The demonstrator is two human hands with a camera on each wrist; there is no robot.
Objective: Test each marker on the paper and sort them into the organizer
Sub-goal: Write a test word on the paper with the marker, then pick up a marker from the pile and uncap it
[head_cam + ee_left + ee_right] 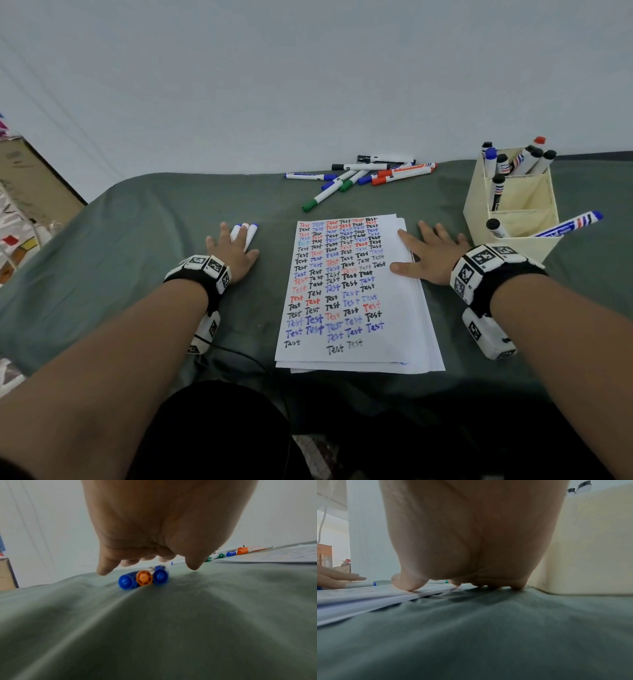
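A stack of white paper covered with "Test" in red, blue and black lies in the middle of the green cloth. My left hand rests flat, fingers straight, on three markers left of the paper; their blue and orange ends show under the palm. My right hand lies flat with the thumb and forefinger on the paper's right edge. A pile of loose markers lies behind the paper. The cream organizer at right holds several markers.
A blue-capped marker sticks out of the organizer's front compartment toward the right. The organizer's wall stands right beside my right hand. A white wall rises behind the table. Clutter and a cardboard box lie off the left edge.
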